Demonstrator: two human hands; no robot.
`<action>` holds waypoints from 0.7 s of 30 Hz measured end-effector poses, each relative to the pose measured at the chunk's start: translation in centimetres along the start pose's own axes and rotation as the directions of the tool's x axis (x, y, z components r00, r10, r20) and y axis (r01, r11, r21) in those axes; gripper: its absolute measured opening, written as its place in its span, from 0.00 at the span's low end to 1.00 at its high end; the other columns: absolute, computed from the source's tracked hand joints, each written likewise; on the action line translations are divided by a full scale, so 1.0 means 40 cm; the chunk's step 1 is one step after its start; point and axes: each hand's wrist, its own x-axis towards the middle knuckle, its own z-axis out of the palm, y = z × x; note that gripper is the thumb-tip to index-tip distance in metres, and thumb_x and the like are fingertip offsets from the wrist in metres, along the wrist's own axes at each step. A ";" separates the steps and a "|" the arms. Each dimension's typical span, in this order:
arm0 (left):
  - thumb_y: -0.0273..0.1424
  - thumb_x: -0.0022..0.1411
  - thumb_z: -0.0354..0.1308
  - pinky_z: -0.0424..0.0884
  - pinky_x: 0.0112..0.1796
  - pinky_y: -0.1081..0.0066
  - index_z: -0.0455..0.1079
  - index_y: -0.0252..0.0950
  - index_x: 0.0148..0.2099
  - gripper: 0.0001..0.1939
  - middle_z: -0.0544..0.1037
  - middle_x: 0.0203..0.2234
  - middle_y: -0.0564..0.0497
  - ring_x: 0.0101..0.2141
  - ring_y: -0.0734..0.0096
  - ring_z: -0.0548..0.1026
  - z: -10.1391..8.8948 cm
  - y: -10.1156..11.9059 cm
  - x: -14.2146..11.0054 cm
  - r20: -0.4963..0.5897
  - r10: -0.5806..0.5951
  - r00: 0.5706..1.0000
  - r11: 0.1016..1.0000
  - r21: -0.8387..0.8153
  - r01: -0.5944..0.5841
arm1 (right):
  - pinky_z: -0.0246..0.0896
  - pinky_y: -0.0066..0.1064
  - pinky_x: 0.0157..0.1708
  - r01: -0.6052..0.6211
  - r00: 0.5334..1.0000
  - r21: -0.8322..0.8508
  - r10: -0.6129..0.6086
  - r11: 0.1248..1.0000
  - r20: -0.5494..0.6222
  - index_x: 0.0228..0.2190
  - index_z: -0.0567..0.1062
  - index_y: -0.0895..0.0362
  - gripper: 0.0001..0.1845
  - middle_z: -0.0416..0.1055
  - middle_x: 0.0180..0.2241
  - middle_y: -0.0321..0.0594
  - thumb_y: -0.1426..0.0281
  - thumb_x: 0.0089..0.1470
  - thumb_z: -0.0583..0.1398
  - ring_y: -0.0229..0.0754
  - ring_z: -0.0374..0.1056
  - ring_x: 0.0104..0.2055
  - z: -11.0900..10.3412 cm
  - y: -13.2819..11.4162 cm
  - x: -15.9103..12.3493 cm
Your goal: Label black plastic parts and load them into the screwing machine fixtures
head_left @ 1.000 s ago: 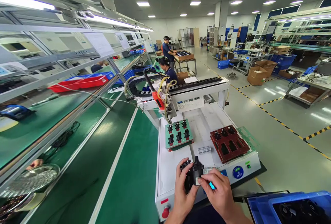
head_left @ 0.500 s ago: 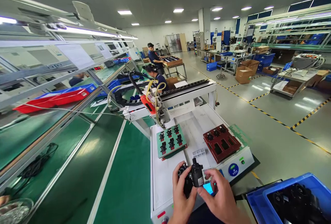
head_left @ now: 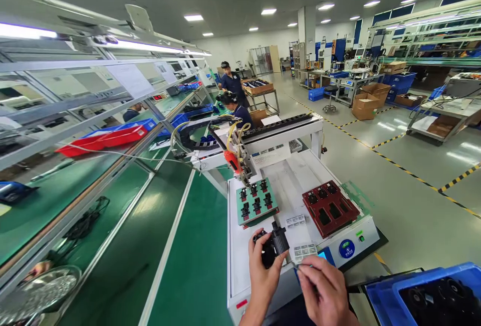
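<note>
My left hand [head_left: 263, 278] grips a small black pump part [head_left: 272, 247] above the front of the white machine table [head_left: 240, 246]. My right hand [head_left: 325, 288] is pinched shut just right of it, near a sheet of small white labels [head_left: 305, 251] and a light-blue strip; what it pinches is too small to name. Behind my hands, a green fixture [head_left: 256, 201] holds several black parts under the dispensing head [head_left: 242, 163]. A red fixture [head_left: 329, 207] to the right has parts in its back row and empty slots in front.
A blue bin [head_left: 428, 296] of black parts stands at the lower right. A green conveyor [head_left: 124, 246] with shelving runs along the left. Two other people [head_left: 233, 96] work farther down the line. Yellow-black floor tape and carts with cardboard boxes [head_left: 367, 100] lie to the right.
My right hand has come off the black part and dropped toward the label sheet. My left hand still holds the part, now slightly left. The camera view shifted a little.
</note>
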 end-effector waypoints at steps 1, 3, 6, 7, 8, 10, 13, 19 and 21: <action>0.36 0.55 0.72 0.67 0.61 0.40 0.73 0.43 0.52 0.23 0.68 0.60 0.42 0.62 0.41 0.68 -0.001 -0.001 0.004 0.009 -0.034 0.999 0.999 -0.031 0.034 | 0.74 0.34 0.36 0.064 0.997 -0.032 -0.062 0.997 0.034 0.46 0.77 0.58 0.10 0.79 0.38 0.47 0.79 0.66 0.59 0.45 0.78 0.36 0.017 -0.002 -0.005; 0.37 0.55 0.73 0.67 0.61 0.42 0.73 0.42 0.52 0.23 0.68 0.59 0.42 0.62 0.43 0.69 -0.004 0.000 0.007 0.042 -0.077 0.996 0.994 -0.078 0.080 | 0.71 0.33 0.29 0.123 0.986 -0.045 -0.117 0.991 0.120 0.40 0.78 0.57 0.09 0.78 0.34 0.44 0.78 0.66 0.58 0.44 0.76 0.30 0.057 -0.005 -0.018; 0.36 0.55 0.72 0.66 0.62 0.44 0.73 0.42 0.51 0.22 0.69 0.58 0.43 0.62 0.45 0.69 -0.008 0.005 0.002 0.059 -0.107 0.992 0.989 -0.095 0.112 | 0.68 0.34 0.26 0.039 0.971 0.012 -0.041 0.999 0.235 0.34 0.77 0.54 0.08 0.78 0.38 0.44 0.70 0.67 0.60 0.43 0.75 0.29 0.100 -0.003 -0.037; 0.36 0.55 0.72 0.66 0.62 0.44 0.74 0.42 0.51 0.22 0.69 0.58 0.43 0.61 0.45 0.69 -0.009 0.005 0.000 0.057 -0.116 0.992 0.988 -0.093 0.121 | 0.69 0.34 0.27 -0.021 0.962 0.046 0.008 0.999 0.274 0.33 0.77 0.53 0.09 0.78 0.40 0.43 0.64 0.65 0.65 0.44 0.76 0.30 0.105 -0.001 -0.041; 0.35 0.55 0.72 0.66 0.61 0.44 0.74 0.42 0.51 0.22 0.69 0.58 0.43 0.61 0.45 0.69 -0.010 0.004 -0.003 0.053 -0.125 0.991 0.987 -0.091 0.129 | 0.70 0.33 0.28 -0.091 0.949 0.086 0.060 0.992 0.308 0.33 0.77 0.53 0.13 0.77 0.41 0.42 0.58 0.61 0.69 0.44 0.76 0.31 0.103 0.003 -0.041; 0.35 0.54 0.72 0.66 0.61 0.43 0.75 0.42 0.51 0.22 0.69 0.58 0.42 0.62 0.43 0.69 -0.011 0.001 -0.007 0.057 -0.134 0.989 0.985 -0.098 0.139 | 0.72 0.33 0.31 -0.211 0.921 0.157 0.142 0.965 0.363 0.35 0.78 0.52 0.17 0.76 0.40 0.40 0.53 0.56 0.72 0.45 0.77 0.34 0.088 0.011 -0.034; 0.35 0.52 0.72 0.65 0.62 0.42 0.76 0.43 0.50 0.22 0.70 0.58 0.43 0.62 0.42 0.69 -0.010 -0.005 -0.014 0.067 -0.126 0.990 0.984 -0.118 0.133 | 0.73 0.31 0.36 -0.229 0.923 0.218 0.140 0.949 0.360 0.42 0.79 0.52 0.05 0.75 0.38 0.41 0.64 0.66 0.64 0.45 0.77 0.39 0.056 0.022 -0.011; 0.34 0.53 0.73 0.67 0.61 0.47 0.76 0.43 0.50 0.22 0.70 0.58 0.43 0.60 0.45 0.70 -0.007 -0.003 -0.018 0.078 -0.123 0.989 0.983 -0.129 0.132 | 0.68 0.33 0.31 0.110 0.961 0.025 -0.113 0.994 0.251 0.40 0.78 0.56 0.08 0.76 0.33 0.42 0.78 0.67 0.59 0.43 0.74 0.31 0.058 0.029 -0.003; 0.34 0.52 0.73 0.67 0.61 0.46 0.76 0.43 0.50 0.22 0.71 0.58 0.43 0.60 0.45 0.71 -0.006 0.002 -0.017 0.086 -0.125 0.988 0.984 -0.118 0.134 | 0.67 0.33 0.29 0.088 0.940 0.062 -0.104 0.994 0.326 0.37 0.79 0.55 0.10 0.76 0.32 0.41 0.76 0.68 0.58 0.43 0.75 0.30 0.076 0.026 -0.020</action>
